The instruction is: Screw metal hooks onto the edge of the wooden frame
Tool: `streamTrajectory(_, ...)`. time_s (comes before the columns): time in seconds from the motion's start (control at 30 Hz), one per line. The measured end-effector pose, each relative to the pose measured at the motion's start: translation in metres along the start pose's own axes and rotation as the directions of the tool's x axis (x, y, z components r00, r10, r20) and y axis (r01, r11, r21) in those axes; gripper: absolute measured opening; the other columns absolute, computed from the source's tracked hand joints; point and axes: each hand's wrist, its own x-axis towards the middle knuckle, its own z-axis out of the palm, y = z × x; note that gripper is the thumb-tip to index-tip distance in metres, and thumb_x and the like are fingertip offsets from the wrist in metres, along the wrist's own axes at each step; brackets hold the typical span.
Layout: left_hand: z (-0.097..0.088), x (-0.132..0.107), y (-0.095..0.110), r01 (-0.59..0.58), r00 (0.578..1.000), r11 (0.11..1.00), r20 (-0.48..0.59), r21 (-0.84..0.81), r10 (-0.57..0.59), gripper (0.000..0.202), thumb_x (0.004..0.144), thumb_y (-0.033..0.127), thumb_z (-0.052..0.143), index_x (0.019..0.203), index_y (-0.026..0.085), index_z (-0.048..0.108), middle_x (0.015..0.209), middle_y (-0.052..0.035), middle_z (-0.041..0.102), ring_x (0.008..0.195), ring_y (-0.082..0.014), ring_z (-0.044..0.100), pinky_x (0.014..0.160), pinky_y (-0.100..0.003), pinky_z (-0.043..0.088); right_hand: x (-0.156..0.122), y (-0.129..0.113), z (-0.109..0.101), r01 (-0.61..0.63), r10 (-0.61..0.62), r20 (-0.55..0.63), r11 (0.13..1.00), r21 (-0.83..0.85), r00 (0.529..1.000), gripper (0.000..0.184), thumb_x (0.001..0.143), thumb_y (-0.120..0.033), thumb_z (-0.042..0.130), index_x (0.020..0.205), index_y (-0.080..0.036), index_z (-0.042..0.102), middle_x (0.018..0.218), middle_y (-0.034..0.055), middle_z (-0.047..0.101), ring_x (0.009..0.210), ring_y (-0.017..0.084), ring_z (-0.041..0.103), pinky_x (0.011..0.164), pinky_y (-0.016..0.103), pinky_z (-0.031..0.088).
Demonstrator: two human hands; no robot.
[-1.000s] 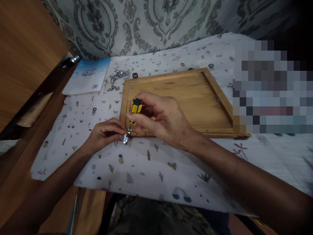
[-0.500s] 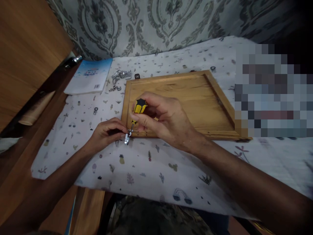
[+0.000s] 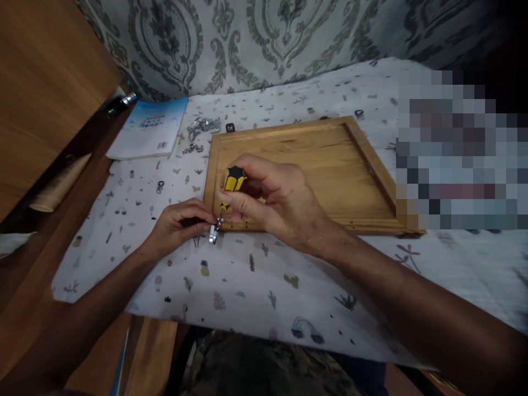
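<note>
Our right hand [image 3: 284, 206] has its fingers wrapped around a yellow-and-black screwdriver [image 3: 234, 184]; our left hand [image 3: 177, 223] pinches a metal hinge [image 3: 213, 235] at the near left corner of the wooden panel [image 3: 305, 165], flat on the surface [image 3: 247, 291]. Little has changed: the tip stays at the hinge, suggesting the same step continues. Loose metal hardware [image 3: 203, 126] lies far left.

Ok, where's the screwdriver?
Head view, left of centre: the screwdriver is in the right hand, tip at the metal fitting by the panel's near left corner.
</note>
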Motion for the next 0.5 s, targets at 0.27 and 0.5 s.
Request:
streamTrajectory(0.27,0.0027,0.0011,0.0025,0.008,0.999,1.0,-0.037,-0.003,-0.009,0.008,0.084,0.026,0.075,0.089,0.021,0.078,0.089,-0.0063,0.074,0.08,-0.0156,0.07,0.071,-0.026,0.057,0.0011,0.0013,-0.0012,0.04,-0.04,0.014,0.999,-0.004,0.999,0.02,0.091,-0.034,0.066,0.081,-0.024,0.052,0.071,-0.0029,0.057,0.066,0.014,0.059,0.053,0.026,0.047)
streamTrajectory(0.5,0.0019,0.001,-0.0016,-0.025,0.999,1.0,-0.03,-0.007,0.024,0.009,0.084,0.025,0.076,0.091,0.02,0.079,0.089,-0.007,0.074,0.08,-0.0168,0.07,0.071,-0.027,0.058,0.0007,0.0006,-0.0009,0.035,-0.035,0.009,0.999,-0.019,0.999,0.023,0.091,-0.036,0.066,0.08,-0.023,0.052,0.071,-0.0028,0.057,0.066,0.013,0.059,0.053,0.023,0.047)
